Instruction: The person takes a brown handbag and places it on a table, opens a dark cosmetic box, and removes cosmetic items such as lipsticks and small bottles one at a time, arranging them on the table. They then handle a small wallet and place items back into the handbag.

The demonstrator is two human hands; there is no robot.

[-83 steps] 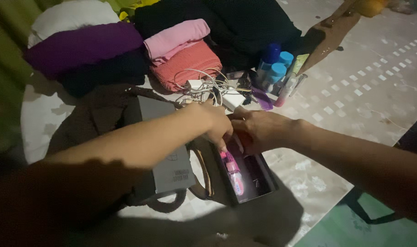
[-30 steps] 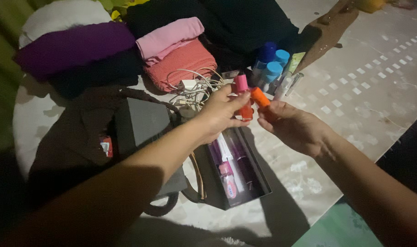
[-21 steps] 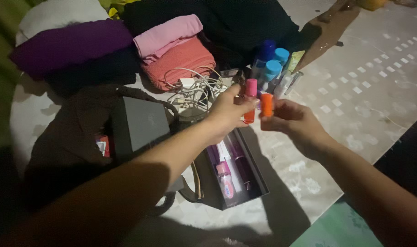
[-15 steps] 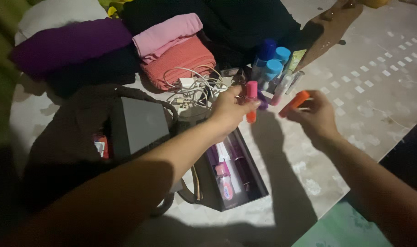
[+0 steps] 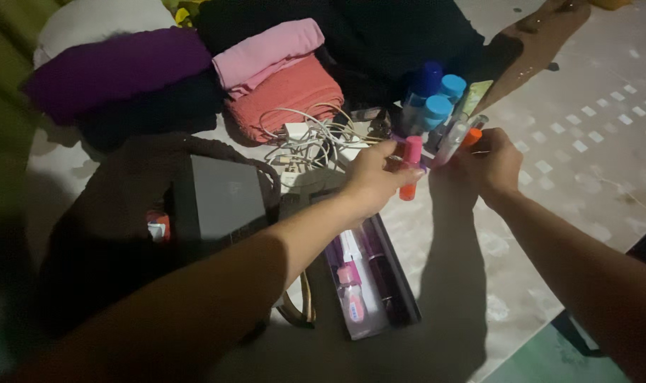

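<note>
left hand (image 5: 371, 177) pinches a small orange tube with a pink cap (image 5: 411, 168), thumb and fingers pressed on it, tube upright and raised above the pale patterned tabletop (image 5: 585, 142). right hand (image 5: 491, 164) is closed around a short orange cylinder (image 5: 470, 137); only its end shows past the fingers, right beside the cluster of blue-capped bottles (image 5: 430, 103) and a clear slim tube (image 5: 456, 136).

handling note: the bottles stand close together and look easy to tip. judgement: a low, slow approach from the open side, fingertips only, suits the right hand; the left tube is best kept vertical so it clears the tangle of white cables and chargers (image 5: 316, 138).

room: open tabletop lies to the right. left of the hands, the long dark open box of pink and purple tubes (image 5: 369, 280) and the dark grey flat box on the brown bag (image 5: 220, 198) crowd the space. folded pink and coral cloths (image 5: 280, 74) block the far side. the table's near right edge is close.
</note>
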